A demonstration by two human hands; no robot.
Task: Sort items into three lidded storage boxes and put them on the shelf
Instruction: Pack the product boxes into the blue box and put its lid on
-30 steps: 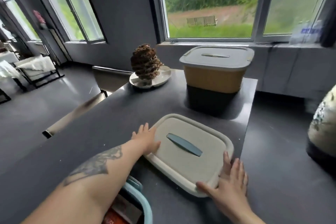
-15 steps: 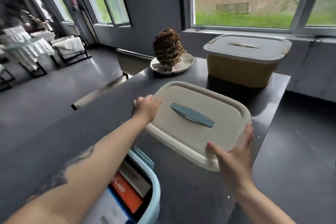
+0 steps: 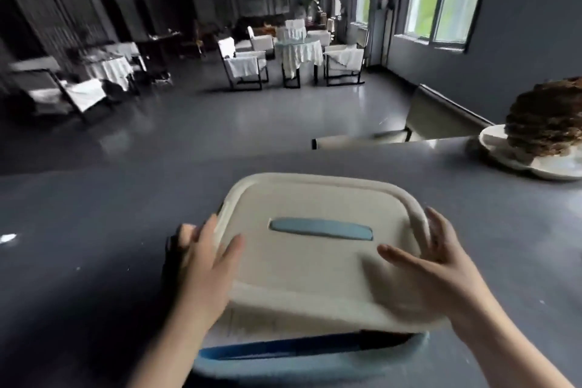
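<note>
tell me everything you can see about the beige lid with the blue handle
The beige lid is a rounded rectangle of matte plastic with a raised rim and a flat blue handle recessed across its middle. It is held over the light blue box at the dark table's near edge, its near side above the box rim, apparently not yet seated. The left hand grips its left edge, thumb on top; the right hand grips the right edge likewise. Motion blur smears its near edge.

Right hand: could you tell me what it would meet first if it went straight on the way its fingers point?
The right hand points up-left across the lid; probably its blue handle first, though depth is unclear.
</note>
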